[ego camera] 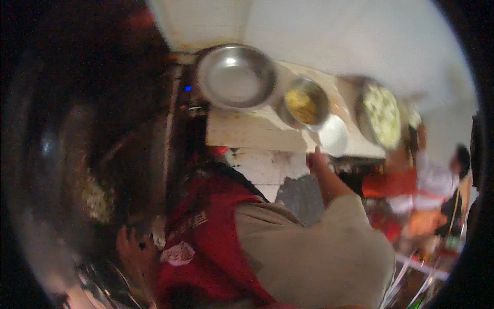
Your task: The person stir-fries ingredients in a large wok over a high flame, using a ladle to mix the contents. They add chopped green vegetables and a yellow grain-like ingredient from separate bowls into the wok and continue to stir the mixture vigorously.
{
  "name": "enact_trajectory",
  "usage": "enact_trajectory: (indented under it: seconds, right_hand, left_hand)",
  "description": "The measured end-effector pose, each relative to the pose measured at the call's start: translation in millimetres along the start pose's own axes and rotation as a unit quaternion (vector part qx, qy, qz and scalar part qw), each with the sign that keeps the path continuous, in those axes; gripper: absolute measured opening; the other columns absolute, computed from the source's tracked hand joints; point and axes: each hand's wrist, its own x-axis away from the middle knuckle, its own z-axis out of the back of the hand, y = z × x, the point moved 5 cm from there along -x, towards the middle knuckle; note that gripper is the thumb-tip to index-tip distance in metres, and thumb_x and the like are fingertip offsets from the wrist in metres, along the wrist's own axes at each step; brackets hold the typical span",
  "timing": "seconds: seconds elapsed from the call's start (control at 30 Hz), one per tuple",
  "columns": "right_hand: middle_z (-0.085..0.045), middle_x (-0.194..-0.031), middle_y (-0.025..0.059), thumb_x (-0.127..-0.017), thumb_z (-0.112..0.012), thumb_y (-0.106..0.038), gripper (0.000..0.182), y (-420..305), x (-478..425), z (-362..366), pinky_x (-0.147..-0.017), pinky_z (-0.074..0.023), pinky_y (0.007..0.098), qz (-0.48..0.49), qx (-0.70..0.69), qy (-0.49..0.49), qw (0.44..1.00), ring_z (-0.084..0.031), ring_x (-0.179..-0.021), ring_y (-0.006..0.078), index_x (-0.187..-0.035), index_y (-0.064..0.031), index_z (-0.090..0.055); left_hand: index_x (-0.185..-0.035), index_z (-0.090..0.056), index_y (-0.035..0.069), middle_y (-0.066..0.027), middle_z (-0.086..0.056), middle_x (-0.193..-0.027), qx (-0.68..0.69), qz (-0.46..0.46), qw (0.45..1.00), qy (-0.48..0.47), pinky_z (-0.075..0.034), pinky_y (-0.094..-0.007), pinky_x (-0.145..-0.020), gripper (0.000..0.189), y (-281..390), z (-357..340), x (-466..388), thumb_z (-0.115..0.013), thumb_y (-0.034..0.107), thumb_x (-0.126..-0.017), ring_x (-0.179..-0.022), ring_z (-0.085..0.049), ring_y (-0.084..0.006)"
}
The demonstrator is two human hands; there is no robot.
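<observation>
My left hand (135, 247) is low at the left, in shadow beside my red apron (204, 228). Its fingers point up the picture, and a small pale thing (158, 233) lies close by; whether I hold it is too dark to tell. My right hand (320, 164) reaches out at the table's edge, its thumb against or just short of a white, rounded dish-like thing (334, 135). Blur hides whether my fingers grip it. Beyond it, a metal bowl (323, 110) contains yellow food (301, 104).
A wide steel basin (233, 83) and a large vessel of pale green cut pieces (382, 116) stand on the wooden table (254, 129) along the wall. At the left is a dark, blurred area with pale food bits (96, 201). Another person (436, 181) is at the right.
</observation>
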Motion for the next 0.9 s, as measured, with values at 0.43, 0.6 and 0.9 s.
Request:
enact_trajectory:
  seconds: [0.43,0.6,0.9]
  right_hand:
    - [-0.052,-0.11,0.0159,-0.074,-0.064,-0.013,0.039,-63.0,456.5,-385.9,-0.084,-0.0442,0.0401,0.788,0.292,-0.473,0.265,-0.054,-0.097,0.0313,-0.11,-0.0031,-0.054]
    - [-0.052,-0.114,0.0183,-0.076,-0.061,-0.019,0.047,-3.2,452.1,-475.1,-0.08,-0.0468,0.0433,0.765,0.49,-0.417,0.009,-0.055,-0.099,0.0337,-0.119,-0.0059,-0.051]
    - [-0.061,-0.095,0.0211,-0.082,-0.056,-0.021,0.039,-27.2,468.7,-525.0,-0.077,-0.0478,0.0419,0.615,0.67,-0.416,0.016,-0.06,-0.089,0.0341,-0.114,0.0012,-0.052]
  left_hand:
    - [-0.098,-0.056,-0.001,-0.0157,-0.055,-0.114,0.197,0.229,0.925,0.229,-0.039,-0.0443,-0.091,0.029,-34.4,35.8,56.6,-0.059,-0.001,-0.069,-0.111,-0.049,-0.0347]
    - [-0.1,-0.055,-0.001,-0.0178,-0.058,-0.107,0.108,0.451,0.857,0.224,-0.043,-0.0403,-0.086,0.029,-24.8,20.2,159.9,-0.056,-0.003,-0.072,-0.101,-0.055,-0.0351]
    - [-0.079,-0.061,-0.001,-0.019,-0.061,-0.08,0.079,0.837,0.538,0.063,-0.047,-0.0376,-0.07,0.015,135.2,-120.6,414.7,-0.05,0.009,-0.074,-0.078,-0.06,-0.0343]
